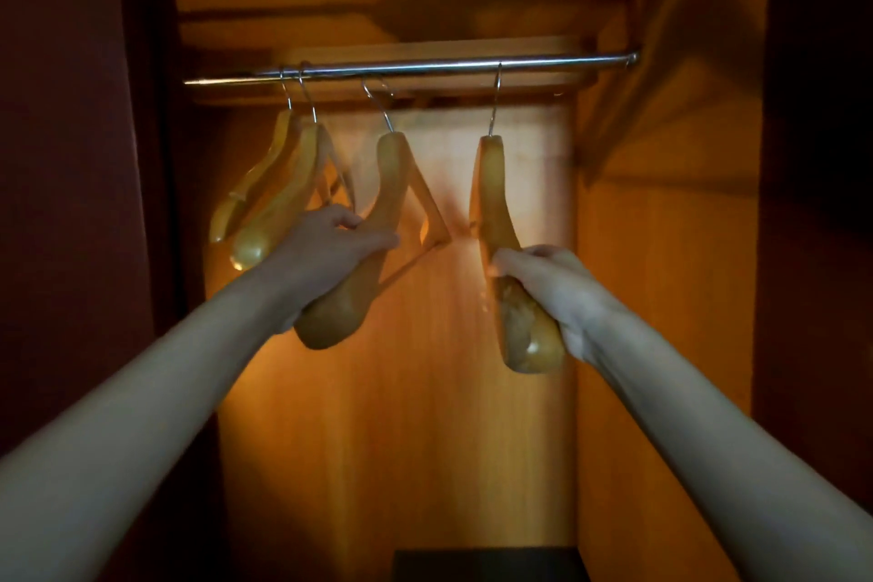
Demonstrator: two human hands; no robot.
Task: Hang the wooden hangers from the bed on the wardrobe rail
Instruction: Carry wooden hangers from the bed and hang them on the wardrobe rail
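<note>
The left hand [326,241] clasps the middle pale wooden hanger [393,175]; the right hand [552,279] clasps the rightmost wooden hanger [492,184] on the silver rail [425,67].

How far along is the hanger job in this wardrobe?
Done: two pale wooden hangers hang free at the left of the shiny metal rail. In hand: the left hand grips a third wooden hanger, its hook tilted at the rail; the right hand grips a fourth wooden hanger, hooked over it. Left: letting go; the bed is out of view.
</note>
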